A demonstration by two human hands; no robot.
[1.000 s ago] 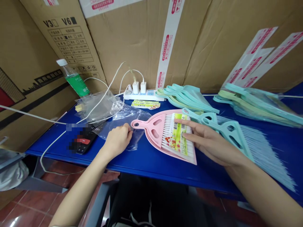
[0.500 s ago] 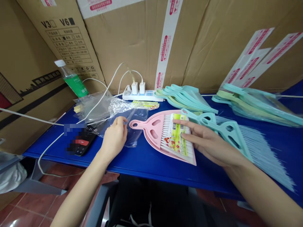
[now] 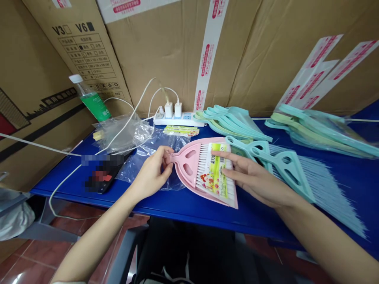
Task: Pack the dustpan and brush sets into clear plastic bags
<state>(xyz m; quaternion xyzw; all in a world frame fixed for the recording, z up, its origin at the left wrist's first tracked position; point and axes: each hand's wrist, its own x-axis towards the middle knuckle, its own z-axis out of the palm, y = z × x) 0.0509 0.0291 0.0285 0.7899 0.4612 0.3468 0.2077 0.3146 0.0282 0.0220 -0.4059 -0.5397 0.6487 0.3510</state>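
At frame centre, pink dustpan [image 3: 184,182] with pink brush [image 3: 188,163] nested on it, handles pointing left; left hand [image 3: 154,171] pinching handle ends, thumb against fingertips. Right hand [image 3: 254,177], fingers slightly parted, resting on printed label [image 3: 218,173] over bristles. Right of centre, turquoise brushes [image 3: 288,169]; beyond, white power strip [image 3: 182,119]; upper left, green-labelled bottle [image 3: 95,104] by cardboard.

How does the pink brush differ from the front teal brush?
The pink brush has white bristles and a printed label; the front teal brush has bare, bluish bristles. The left hand grips the pink brush; neither grips the teal one. Both have cut-out holes.
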